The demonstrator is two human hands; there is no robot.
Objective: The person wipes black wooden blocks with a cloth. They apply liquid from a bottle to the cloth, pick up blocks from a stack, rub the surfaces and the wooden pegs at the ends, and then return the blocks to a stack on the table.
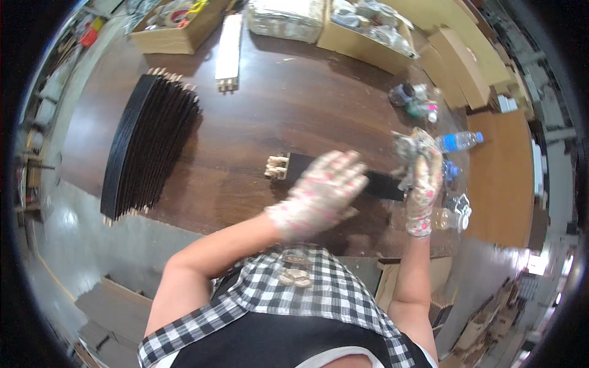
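Mid-frame on the counter [245, 122]: black slat [383, 184] with pale dowels, under open left hand [319, 193]; right hand [423, 184] gripping a rag [410, 150]. Likely stiff, light, slick; best held by long edges. Stacked slats [147, 144] upper left.

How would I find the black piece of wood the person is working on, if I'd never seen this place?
Look at the big dark brown table. Near its front edge, under the left hand in a flowery glove, lies one black slat with pale wooden pegs at its left end. Unlike the stack of black slats farther left, it lies alone, and the right hand holds a grey rag at its other end.
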